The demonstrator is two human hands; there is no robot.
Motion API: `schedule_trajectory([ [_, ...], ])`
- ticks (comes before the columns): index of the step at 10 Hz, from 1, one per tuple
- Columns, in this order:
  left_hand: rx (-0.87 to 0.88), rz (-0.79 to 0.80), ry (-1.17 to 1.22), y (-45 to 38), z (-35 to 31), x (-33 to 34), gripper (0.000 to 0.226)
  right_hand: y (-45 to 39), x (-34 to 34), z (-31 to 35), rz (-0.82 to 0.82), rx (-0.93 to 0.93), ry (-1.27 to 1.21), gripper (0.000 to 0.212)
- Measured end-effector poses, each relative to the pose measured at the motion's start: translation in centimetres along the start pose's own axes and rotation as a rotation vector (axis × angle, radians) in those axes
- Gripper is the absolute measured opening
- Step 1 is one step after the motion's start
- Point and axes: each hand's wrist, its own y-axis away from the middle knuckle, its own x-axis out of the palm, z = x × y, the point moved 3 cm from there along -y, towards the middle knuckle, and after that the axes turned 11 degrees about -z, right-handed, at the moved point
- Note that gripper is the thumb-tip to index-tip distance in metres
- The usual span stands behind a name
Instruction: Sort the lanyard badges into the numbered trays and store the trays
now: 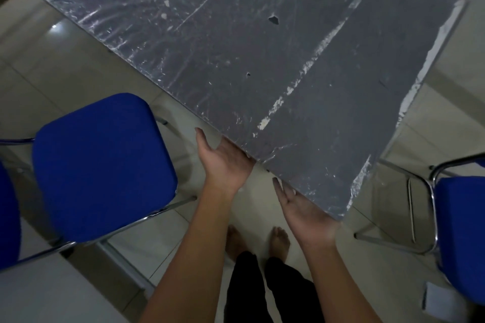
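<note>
From the head camera, both hands reach palm-up under the near edge of a dark grey table (262, 60), whose scuffed top is covered with wrinkled clear film. The left hand (223, 162) has its thumb pointing up beside the edge — its fingers pass under the tabletop and are hidden, so I cannot tell whether they are loose or clasping the edge. The right hand (307, 215) lies the same way nearer the table's corner, thumb free and straight, its fingers also hidden beneath the top; their state cannot be told.

No lanyard badges or numbered trays show anywhere in view.

Left of the left hand's thumb stands a blue padded chair (102, 165) on chrome legs. Well to the right of the right hand, past the table corner, is another blue chair (462, 231), with a small white object (437, 296) on the tiled floor (65, 65) beside it. Below the hands are the person's bare feet (280, 241) and dark trousers.
</note>
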Motion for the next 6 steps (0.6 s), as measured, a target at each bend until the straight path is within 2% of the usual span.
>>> schedule_trajectory([
  [1, 0.052, -0.107, -0.021, 0.6, 0.1, 1.2, 0.094, 0.6, -1.7, 4.9, 0.229, 0.144, -0.118, 0.070],
  [2, 0.053, -0.125, -0.056, 0.9, -0.8, 1.2, 0.096, 1.0, -1.9, 4.2, 0.203, 0.073, -0.149, 0.073],
  [3, 0.151, -0.198, -0.199, 1.5, -1.2, -0.1, 0.088, 1.2, -2.7, 5.3, 0.097, 0.022, 0.083, 0.061],
  [4, 0.256, -0.346, -0.585, 2.4, -0.5, -2.1, 0.062, 2.5, -3.6, 5.2, 0.026, -0.081, 0.586, 0.045],
  [5, 0.371, -0.470, -1.061, 3.9, 0.4, -3.7, 0.047, 3.4, -4.2, 4.5, -0.039, -0.241, 1.104, 0.029],
  [6, 0.510, -0.517, -1.511, 6.3, 1.7, -4.8, 0.051, 5.0, -4.4, 3.8, -0.067, -0.474, 1.417, 0.031],
])
